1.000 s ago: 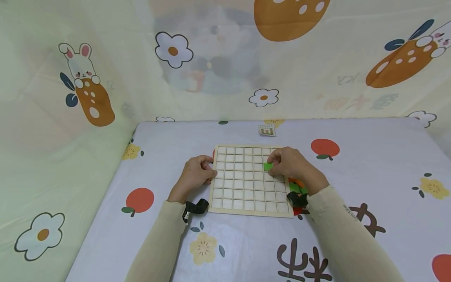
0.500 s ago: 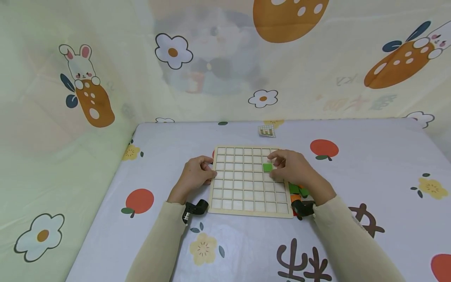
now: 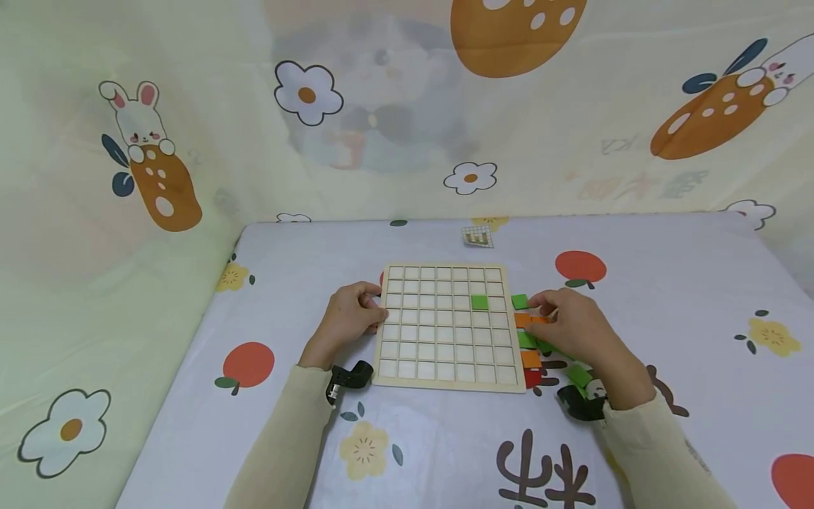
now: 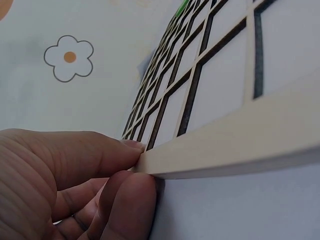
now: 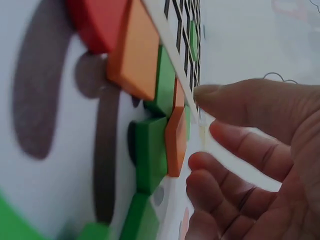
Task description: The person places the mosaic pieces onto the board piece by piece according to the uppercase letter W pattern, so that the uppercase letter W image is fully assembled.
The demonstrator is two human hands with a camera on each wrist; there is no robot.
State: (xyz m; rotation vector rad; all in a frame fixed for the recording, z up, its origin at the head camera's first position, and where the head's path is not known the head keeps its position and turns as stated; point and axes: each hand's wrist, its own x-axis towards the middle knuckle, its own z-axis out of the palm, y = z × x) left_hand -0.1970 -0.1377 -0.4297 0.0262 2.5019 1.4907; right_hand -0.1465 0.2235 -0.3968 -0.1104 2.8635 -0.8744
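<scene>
In the head view a pale wooden grid board [image 3: 445, 386] lies flat, one green square tile [image 3: 480, 302] in a cell of its right part. My left hand [image 3: 348, 316] pinches the board's left edge; the left wrist view has the thumb [image 4: 95, 155] on top and curled fingers below the rim. Past the right edge, my right hand [image 3: 575, 331] hovers by loose tiles, thumb and fingers apart and nothing between them. Closest to its fingertips are a green tile [image 3: 519, 302] and an orange tile [image 5: 176, 142].
More green, orange and red tiles lie along the board's right side, such as a red tile [image 3: 533, 377] and a green tile [image 3: 578, 375], some partly under the right hand. A small patterned card [image 3: 478, 237] rests behind the board. Printed fabric walls stand at back and left.
The right hand has let go of the green tile, leaving it in its cell, and has moved right to the loose tiles, uncovering more of them. The left hand keeps its grip.
</scene>
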